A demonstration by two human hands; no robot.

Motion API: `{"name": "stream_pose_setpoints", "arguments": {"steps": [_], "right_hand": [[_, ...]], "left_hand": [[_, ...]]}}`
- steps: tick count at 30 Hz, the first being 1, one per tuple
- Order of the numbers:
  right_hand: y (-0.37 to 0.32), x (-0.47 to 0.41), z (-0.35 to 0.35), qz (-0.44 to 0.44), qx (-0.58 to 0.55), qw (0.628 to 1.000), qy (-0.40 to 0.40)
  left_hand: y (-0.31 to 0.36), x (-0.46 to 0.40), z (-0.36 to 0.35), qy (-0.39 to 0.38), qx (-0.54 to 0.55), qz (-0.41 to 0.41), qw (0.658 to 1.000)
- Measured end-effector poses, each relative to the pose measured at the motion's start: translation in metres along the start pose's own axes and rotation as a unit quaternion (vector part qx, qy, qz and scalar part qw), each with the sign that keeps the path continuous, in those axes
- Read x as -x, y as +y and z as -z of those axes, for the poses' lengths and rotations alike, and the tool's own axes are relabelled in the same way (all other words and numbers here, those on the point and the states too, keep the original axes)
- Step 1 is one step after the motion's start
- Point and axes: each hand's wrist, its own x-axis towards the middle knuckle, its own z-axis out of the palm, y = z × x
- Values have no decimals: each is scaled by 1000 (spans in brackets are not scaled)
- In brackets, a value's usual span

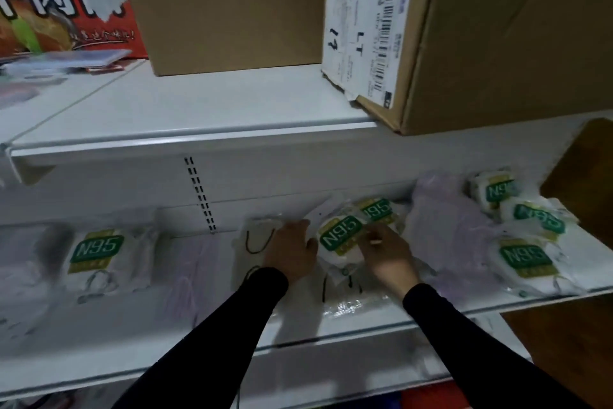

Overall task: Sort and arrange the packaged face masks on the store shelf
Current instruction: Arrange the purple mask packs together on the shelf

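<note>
Crinkly plastic N95 pack [338,237] sits mid-shelf [365,322] between both hands: left hand [292,247] pressing beside it, right hand [386,254] pinching its edge (grip looks light). Best square it against its neighbour [378,209] before releasing.

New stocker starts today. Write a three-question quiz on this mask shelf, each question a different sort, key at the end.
1. True or false: both hands, left hand and right hand, are on the same N95 pack.
2. Multiple choice: what sits on the upper shelf above the masks? A) cardboard boxes B) bottles C) baskets
3. Fill in: the purple packs lie between the held pack and a pile of ___ packs on the right.

Key: 1 true; 2 A, cardboard boxes; 3 N95.
</note>
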Motion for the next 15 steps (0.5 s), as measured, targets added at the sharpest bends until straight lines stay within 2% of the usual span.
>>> {"name": "stream_pose_setpoints", "arguments": {"steps": [5, 8, 12, 15], "right_hand": [[29, 1, 36, 17, 62, 996, 54], [38, 1, 49, 56, 127, 989, 51], [57, -4, 53, 109, 309, 945, 28], [66, -6, 60, 54, 371, 927, 13]], "left_hand": [[37, -3, -27, -74, -100, 10, 992], [44, -8, -41, -91, -127, 10, 988], [49, -14, -52, -110, -145, 3, 983], [49, -18, -56, -107, -147, -7, 983]]}}
